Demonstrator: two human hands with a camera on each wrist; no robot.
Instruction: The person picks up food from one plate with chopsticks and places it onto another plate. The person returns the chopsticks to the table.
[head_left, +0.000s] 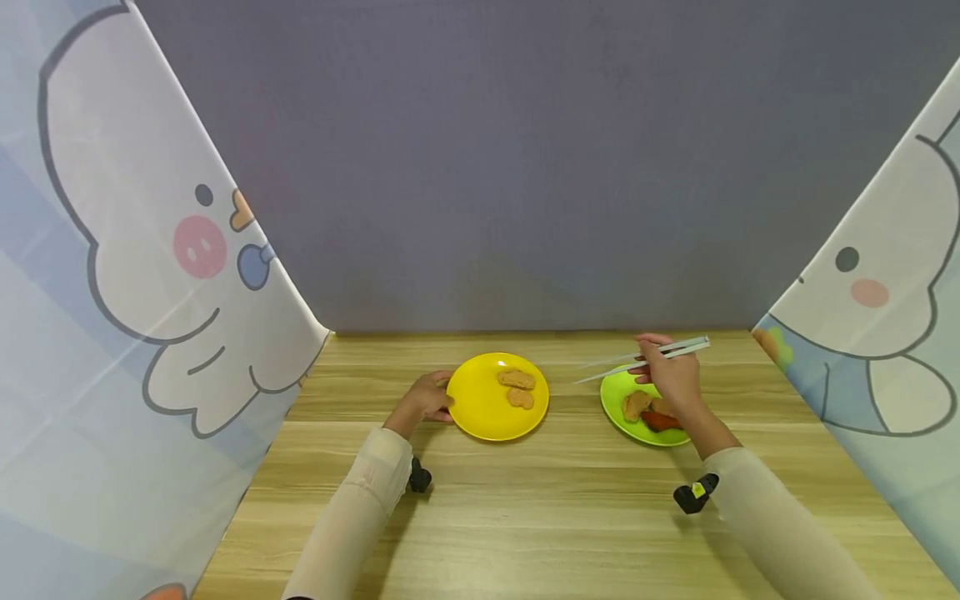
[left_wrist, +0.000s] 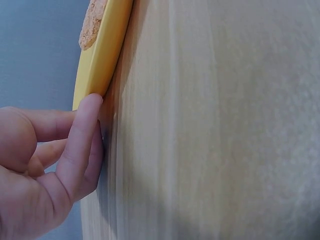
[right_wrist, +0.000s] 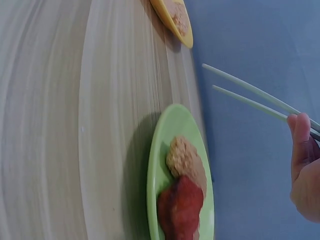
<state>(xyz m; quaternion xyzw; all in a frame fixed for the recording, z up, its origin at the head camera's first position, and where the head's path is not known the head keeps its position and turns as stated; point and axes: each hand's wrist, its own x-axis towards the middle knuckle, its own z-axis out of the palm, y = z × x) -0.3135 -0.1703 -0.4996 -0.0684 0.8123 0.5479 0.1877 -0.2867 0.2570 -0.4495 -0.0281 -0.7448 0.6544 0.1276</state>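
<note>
My left hand (head_left: pixel 430 397) grips the left rim of a round yellow plate (head_left: pixel 480 417), its fingertips right at the edge in the left wrist view. Two tan, breaded-looking food pieces (head_left: pixel 517 380) lie on the plate's right half. In my right hand (head_left: pixel 672 377) is a pair of pale chopsticks (right_wrist: pixel 250 87), held above the green plate (head_left: pixel 613 392). Their tips stand apart, with nothing between them, pointing left toward the yellow plate. On the green plate lie tan breaded pieces (right_wrist: pixel 184 157) and a glossy reddish-brown piece of food (right_wrist: pixel 181 207), partly hidden by my hand in the head view.
Both plates rest on a wood-grain table (head_left: pixel 525 517), with a gap between them. A grey wall (head_left: pixel 525 167) rises behind the table's far edge. Cartoon-printed sheets (head_left: pixel 150 250) flank both sides. Black cameras sit at both wrists.
</note>
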